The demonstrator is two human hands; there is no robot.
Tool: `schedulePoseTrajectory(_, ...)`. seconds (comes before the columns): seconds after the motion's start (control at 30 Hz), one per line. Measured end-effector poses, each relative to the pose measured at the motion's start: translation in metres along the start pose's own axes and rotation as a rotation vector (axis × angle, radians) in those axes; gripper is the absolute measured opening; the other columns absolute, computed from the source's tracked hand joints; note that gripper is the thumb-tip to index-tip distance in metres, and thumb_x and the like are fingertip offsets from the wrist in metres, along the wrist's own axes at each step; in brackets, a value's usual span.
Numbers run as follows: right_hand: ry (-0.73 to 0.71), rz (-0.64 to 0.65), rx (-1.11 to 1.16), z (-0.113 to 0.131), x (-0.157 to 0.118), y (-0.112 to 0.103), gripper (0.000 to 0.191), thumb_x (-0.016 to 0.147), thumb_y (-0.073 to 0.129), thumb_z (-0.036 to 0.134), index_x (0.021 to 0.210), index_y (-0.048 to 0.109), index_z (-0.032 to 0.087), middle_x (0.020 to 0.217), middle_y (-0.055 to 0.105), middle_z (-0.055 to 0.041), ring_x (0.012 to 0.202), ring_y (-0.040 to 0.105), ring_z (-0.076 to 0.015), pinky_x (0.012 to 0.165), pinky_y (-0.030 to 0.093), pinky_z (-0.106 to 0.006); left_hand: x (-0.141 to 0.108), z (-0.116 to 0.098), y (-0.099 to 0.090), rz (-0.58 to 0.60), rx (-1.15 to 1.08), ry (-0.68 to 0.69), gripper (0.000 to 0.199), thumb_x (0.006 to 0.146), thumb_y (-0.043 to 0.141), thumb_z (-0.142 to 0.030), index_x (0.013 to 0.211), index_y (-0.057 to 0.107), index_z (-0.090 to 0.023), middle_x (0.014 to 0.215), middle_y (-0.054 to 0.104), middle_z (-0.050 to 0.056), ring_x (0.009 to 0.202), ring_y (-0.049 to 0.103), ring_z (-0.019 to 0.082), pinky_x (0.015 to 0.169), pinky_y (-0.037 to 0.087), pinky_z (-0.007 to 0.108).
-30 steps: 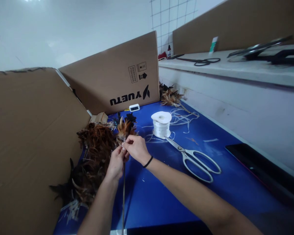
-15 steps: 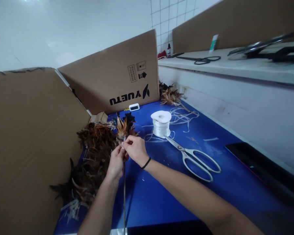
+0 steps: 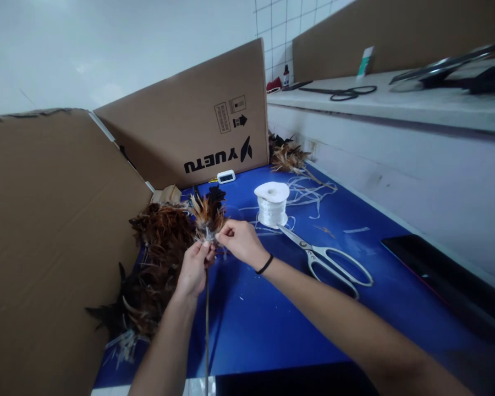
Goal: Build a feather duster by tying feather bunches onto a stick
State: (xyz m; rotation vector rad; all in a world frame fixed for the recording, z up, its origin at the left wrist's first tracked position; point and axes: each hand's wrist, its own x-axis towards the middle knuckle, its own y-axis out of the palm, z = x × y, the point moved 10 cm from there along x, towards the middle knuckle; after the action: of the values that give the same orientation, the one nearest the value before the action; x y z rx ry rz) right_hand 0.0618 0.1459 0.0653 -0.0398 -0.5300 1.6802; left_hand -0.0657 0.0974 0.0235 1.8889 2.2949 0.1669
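My left hand [image 3: 194, 268] is closed around the top of a thin stick [image 3: 207, 335], just under a bunch of brown, tan and black feathers [image 3: 208, 210]. Pale quill ends [image 3: 208, 234] show at the base of this bunch, above my left thumb. My right hand [image 3: 244, 242], with a black band at the wrist, pinches at the right side of the same base; what lies between its fingertips is too small to make out. Right of the hands stands a spool of white ribbon [image 3: 272, 212], and metal scissors [image 3: 309, 251] lie with their tip against its foot.
Piles of brown feathers [image 3: 160, 275] lie left, beside a cardboard panel [image 3: 45, 231]. Another box panel [image 3: 169, 126] stands behind. Loose white ribbon [image 3: 303, 195], a small white display device [image 3: 226, 176], a feather duster [image 3: 291, 157] and a black phone-like slab [image 3: 441, 280] rest on the blue table [image 3: 272, 324].
My right hand has moved right, away from my left thumb, uncovering the pale quill ends. My left hand still grips the stick. The view has shifted slightly.
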Motion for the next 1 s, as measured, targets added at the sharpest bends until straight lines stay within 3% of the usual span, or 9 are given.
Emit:
schedulePoseTrajectory(0.1,-0.022,-0.028,-0.024,-0.008,-0.001,-0.012,0.007,0.068,0.057,0.020,0.063,0.062,0.019,0.061,0.064,0.0015,0.057,0.056,-0.0111,0.057,0.040,-0.021,-0.003,-0.003,0.003,0.028,-0.015,-0.005,0.031,0.070,0.068,-0.038,0.067,0.054,-0.011,0.053,0.040,-0.004,0.046,0.029,0.003,0.043,0.018,0.017)
schedulePoseTrajectory(0.3,-0.093,0.021,0.078,-0.006,-0.011,-0.002,0.007,0.069,0.056,0.016,0.068,0.062,0.019,0.065,0.064,0.0022,0.059,0.055,-0.0103,0.060,0.042,-0.021,-0.005,-0.005,0.008,0.067,-0.046,-0.014,0.028,0.073,0.068,-0.033,0.069,0.054,-0.010,0.056,0.040,-0.003,0.047,0.028,0.002,0.042,0.019,0.016)
schedulePoseTrajectory(0.43,-0.158,-0.050,0.071,0.000,-0.014,-0.006,0.009,0.068,0.056,0.013,0.072,0.061,0.019,0.077,0.064,-0.0004,0.071,0.057,-0.0128,0.070,0.044,-0.024,-0.006,-0.008,0.011,0.136,-0.121,-0.044,0.023,0.075,0.067,-0.028,0.070,0.054,-0.009,0.063,0.044,-0.001,0.047,0.026,0.001,0.040,0.020,0.014)
schedulePoseTrajectory(0.57,-0.325,-0.100,-0.015,0.009,-0.018,-0.008,0.026,0.066,0.058,0.011,0.091,0.061,0.017,0.096,0.062,-0.0066,0.095,0.054,-0.0199,0.086,0.041,-0.032,-0.008,-0.011,0.012,0.204,-0.261,-0.104,0.018,0.075,0.066,-0.020,0.070,0.052,-0.010,0.069,0.045,0.000,0.047,0.025,-0.001,0.038,0.023,0.010)
schedulePoseTrajectory(0.73,-0.445,-0.029,-0.061,0.016,-0.023,0.002,0.048,0.066,0.062,0.015,0.113,0.054,0.019,0.110,0.060,-0.0088,0.107,0.050,-0.0238,0.092,0.037,-0.036,-0.014,-0.013,0.010,0.243,-0.468,-0.155,0.014,0.075,0.061,-0.010,0.070,0.048,-0.011,0.067,0.040,-0.002,0.045,0.030,-0.002,0.038,0.027,0.007)
schedulePoseTrajectory(0.9,-0.482,-0.035,-0.058,0.027,-0.026,-0.002,0.041,0.070,0.064,0.022,0.110,0.055,0.017,0.108,0.060,-0.0105,0.108,0.049,-0.0245,0.094,0.035,-0.036,-0.019,-0.012,0.011,0.254,-0.521,-0.186,0.008,0.076,0.057,-0.008,0.079,0.051,-0.011,0.066,0.039,-0.002,0.044,0.031,-0.002,0.037,0.028,0.006)
schedulePoseTrajectory(1.0,-0.435,0.054,0.063,0.025,-0.022,0.004,0.032,0.072,0.063,0.024,0.103,0.058,0.017,0.098,0.063,-0.0066,0.097,0.055,-0.0205,0.088,0.039,-0.031,-0.020,-0.013,0.013,0.261,-0.510,-0.185,0.007,0.076,0.056,-0.008,0.076,0.050,-0.011,0.066,0.039,-0.002,0.044,0.031,-0.001,0.037,0.028,0.006)
